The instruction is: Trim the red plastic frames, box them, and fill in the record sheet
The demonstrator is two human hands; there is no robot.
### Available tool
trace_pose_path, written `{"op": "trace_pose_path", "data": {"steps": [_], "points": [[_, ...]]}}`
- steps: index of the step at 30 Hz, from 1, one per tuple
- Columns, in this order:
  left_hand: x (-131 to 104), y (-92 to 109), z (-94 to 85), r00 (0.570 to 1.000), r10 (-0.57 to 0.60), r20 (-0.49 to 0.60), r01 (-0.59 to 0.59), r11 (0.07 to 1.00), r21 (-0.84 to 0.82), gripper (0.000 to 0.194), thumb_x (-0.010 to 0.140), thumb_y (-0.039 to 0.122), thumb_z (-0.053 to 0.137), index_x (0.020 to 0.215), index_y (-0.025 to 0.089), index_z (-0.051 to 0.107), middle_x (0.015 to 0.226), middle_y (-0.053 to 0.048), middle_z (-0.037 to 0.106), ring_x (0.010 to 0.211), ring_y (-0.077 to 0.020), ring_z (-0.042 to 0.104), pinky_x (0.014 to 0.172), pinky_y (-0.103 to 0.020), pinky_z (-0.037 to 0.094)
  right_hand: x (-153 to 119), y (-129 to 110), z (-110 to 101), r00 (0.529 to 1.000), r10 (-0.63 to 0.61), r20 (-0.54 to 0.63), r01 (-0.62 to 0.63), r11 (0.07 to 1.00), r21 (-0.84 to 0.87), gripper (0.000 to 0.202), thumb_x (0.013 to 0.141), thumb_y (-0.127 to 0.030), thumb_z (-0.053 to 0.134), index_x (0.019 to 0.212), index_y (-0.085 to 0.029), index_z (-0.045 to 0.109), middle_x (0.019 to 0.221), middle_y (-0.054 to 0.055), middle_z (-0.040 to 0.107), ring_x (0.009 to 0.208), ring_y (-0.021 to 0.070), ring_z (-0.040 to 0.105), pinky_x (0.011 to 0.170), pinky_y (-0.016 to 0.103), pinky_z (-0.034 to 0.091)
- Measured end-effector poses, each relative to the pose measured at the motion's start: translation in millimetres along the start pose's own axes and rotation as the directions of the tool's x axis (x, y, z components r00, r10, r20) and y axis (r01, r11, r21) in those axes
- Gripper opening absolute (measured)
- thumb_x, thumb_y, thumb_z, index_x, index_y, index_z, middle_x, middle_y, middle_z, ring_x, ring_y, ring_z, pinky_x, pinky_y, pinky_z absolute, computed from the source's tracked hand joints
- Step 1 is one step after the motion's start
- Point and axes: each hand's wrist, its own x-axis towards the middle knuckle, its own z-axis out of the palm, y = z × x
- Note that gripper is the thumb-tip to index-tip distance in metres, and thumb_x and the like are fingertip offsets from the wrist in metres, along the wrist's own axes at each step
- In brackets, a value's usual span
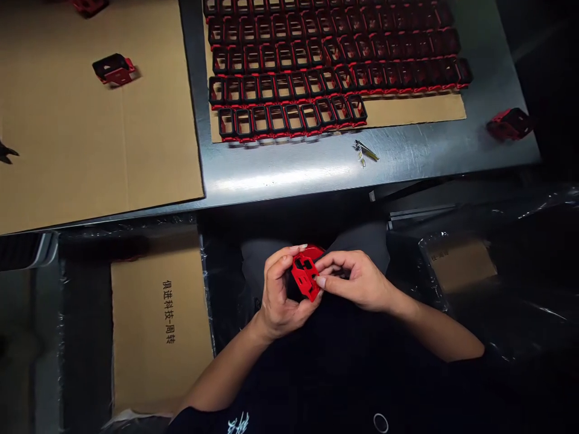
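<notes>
Watching remotely, I've got the small red plastic-looking part with black inserts (302,278) over the lap (362,237), left hand (277,295) curled round it, right hand's (368,286) thumb and index pinching its edge. I'd brace left, press gently.

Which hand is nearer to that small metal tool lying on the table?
The right hand. In the picture it is almost straight below the small metal tool; the left hand is also below, but farther to the left.
</notes>
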Motion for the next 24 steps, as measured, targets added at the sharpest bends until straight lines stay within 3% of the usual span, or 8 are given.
{"op": "trace_pose_path", "data": {"steps": [5, 8, 13, 19, 24], "points": [[4, -3, 1.4, 0.974, 0.226, -0.004, -0.223, 0.964, 0.148, 0.080, 0.083, 0.019, 0.074, 0.152, 0.023, 0.032, 0.123, -0.013, 0.057, 0.115, -0.0270, 0.065, 0.090, -0.048, 0.064, 2, -6, 5, 0.994, -0.029, -0.102, 0.020, 0.995, -0.093, 0.016, 0.075, -0.027, 0.071, 0.086, -0.016, 0.076, 0.075, 0.002, 0.073, 0.066, 0.0136, 0.069, 0.062, 0.021, 0.055], [6, -3, 1.0, 0.955, 0.295, 0.002, -0.291, 0.942, 0.164, 0.080, 0.082, 0.014, 0.073, 0.151, 0.019, 0.033, 0.121, -0.013, 0.058, 0.115, -0.0269, 0.065, 0.089, -0.046, 0.064, 1, -9, 6, 0.992, -0.059, -0.108, 0.042, 0.988, -0.148, 0.013, 0.076, -0.026, 0.069, 0.080, -0.016, 0.077, 0.070, 0.001, 0.072, 0.062, 0.0129, 0.067, 0.058, 0.019, 0.052], [6, -1, -0.8, 0.959, 0.283, 0.016, -0.281, 0.940, 0.192, 0.080, 0.082, 0.015, 0.073, 0.151, 0.026, 0.033, 0.119, -0.009, 0.059, 0.112, -0.0243, 0.067, 0.085, -0.045, 0.066, -2, -10, 3, 0.994, -0.085, -0.069, 0.067, 0.972, -0.226, 0.014, 0.078, -0.024, 0.067, 0.081, -0.017, 0.078, 0.070, 0.000, 0.073, 0.061, 0.0129, 0.067, 0.057, 0.020, 0.048], [5, -1, -1.1, 0.950, 0.309, 0.045, -0.312, 0.945, 0.098, 0.081, 0.080, 0.009, 0.074, 0.151, 0.012, 0.033, 0.123, -0.017, 0.058, 0.119, -0.0292, 0.064, 0.092, -0.047, 0.063, -6, -16, -5, 0.998, -0.061, 0.011, 0.062, 0.966, -0.252, 0.020, 0.083, -0.027, 0.064, 0.084, -0.014, 0.079, 0.065, -0.001, 0.068, 0.056, 0.0092, 0.057, 0.052, 0.018, 0.039], [4, 0, -0.7, 0.954, 0.299, 0.018, -0.299, 0.947, 0.120, 0.071, 0.082, 0.014, 0.075, 0.144, 0.019, 0.041, 0.124, -0.015, 0.060, 0.115, -0.0291, 0.067, 0.086, -0.049, 0.065, -7, -19, -11, 0.994, -0.059, 0.087, 0.080, 0.963, -0.257, 0.022, 0.087, -0.027, 0.062, 0.090, -0.014, 0.079, 0.064, -0.002, 0.064, 0.056, 0.0073, 0.050, 0.053, 0.018, 0.037]]}}
